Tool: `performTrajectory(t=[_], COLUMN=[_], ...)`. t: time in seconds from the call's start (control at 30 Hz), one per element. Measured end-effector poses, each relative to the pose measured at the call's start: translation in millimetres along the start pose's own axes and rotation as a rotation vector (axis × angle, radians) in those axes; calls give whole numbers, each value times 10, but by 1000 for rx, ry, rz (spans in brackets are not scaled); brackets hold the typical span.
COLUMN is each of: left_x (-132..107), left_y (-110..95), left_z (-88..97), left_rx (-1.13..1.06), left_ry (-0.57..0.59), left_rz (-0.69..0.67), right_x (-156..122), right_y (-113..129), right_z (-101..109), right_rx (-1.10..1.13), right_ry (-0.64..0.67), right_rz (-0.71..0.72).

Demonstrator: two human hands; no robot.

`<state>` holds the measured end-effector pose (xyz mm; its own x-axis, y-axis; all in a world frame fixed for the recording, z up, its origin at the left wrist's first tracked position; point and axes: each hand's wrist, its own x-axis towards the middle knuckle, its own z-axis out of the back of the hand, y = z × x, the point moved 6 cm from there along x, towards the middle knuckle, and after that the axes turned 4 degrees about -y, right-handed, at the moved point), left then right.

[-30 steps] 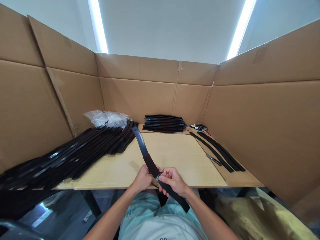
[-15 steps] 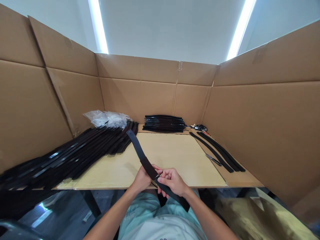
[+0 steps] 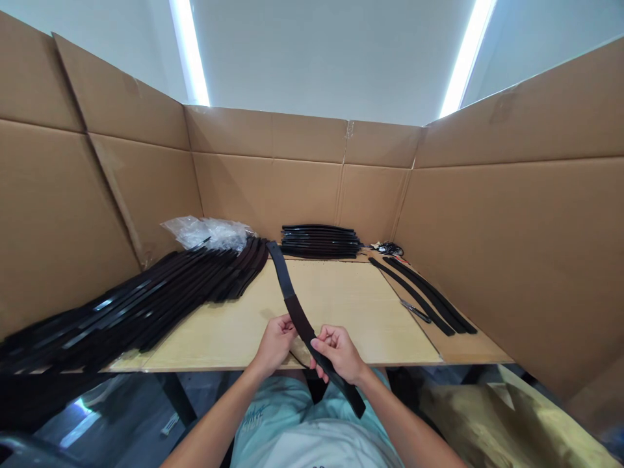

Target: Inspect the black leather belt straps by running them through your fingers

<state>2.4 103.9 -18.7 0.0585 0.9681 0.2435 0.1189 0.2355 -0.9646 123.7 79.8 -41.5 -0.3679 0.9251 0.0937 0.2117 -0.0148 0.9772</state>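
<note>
A long, curved black strip (image 3: 283, 270) with a dark brown sleeve (image 3: 299, 318) round its middle slants up and away over the table's front edge. My right hand (image 3: 338, 354) is closed round the strip just below the sleeve, thumb on top. To the left of the sleeve, my left hand (image 3: 277, 341) is closed in a pinch, its fingertips partly hidden at the strip's edge. A thin dark cord (image 3: 298, 360) runs from beneath these fingers towards the underside of the strip, and appears to be pinched in them.
Many similar dark strips (image 3: 185, 292) lie fanned out at the left, with clear plastic bags (image 3: 209, 233) behind. A stack of strips (image 3: 319, 242) sits at the back. Loose black strips (image 3: 424, 292) and a small metal tool (image 3: 415, 311) lie right. Cardboard walls (image 3: 302, 188) enclose the table.
My left hand has moved left, away from my right hand, with its fingers still closed. The strip's far end has swung to the right and farther away; my right hand keeps its grip.
</note>
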Motion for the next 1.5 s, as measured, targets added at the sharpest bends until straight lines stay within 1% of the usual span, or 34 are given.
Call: performTrajectory(t=[0.17,0.3,0.43,0.53,0.7,0.9,0.97,1.1,1.17,1.23,1.3,1.5], left_x=[-13,-35,-43,-46,-40,-20,-13,-15,-29,-44,-52,-36], left_y=[34,47,65,65,45,66,65,86,92,87,81,70], left_z=[28,-1,-10,-13,-13,-51,-44,-3,-5,-11,-12,7], left_rx=[-40,-71,-128,-129,-38,-7,0,-49,-80,-95,-96,-69], left_ry=[-24,65,141,170,141,177,167,127,157,191,198,100], left_rz=[56,129,177,169,123,118,109,166,188,183,168,138], right_x=[15,30,32,28,11,-18,-18,3,12,13,11,6], right_y=[38,37,35,36,36,16,20,31,33,35,34,21], right_z=[19,29,11,1,21,6,15,32,33,29,22,27], right_rx=[14,13,22,21,-26,-60,-54,-37,-32,-24,-19,-59], right_ry=[-112,-194,-198,-188,-238,-215,-227,-262,-274,-281,-277,-283], right_rz=[57,79,96,102,128,144,150,153,152,154,150,123])
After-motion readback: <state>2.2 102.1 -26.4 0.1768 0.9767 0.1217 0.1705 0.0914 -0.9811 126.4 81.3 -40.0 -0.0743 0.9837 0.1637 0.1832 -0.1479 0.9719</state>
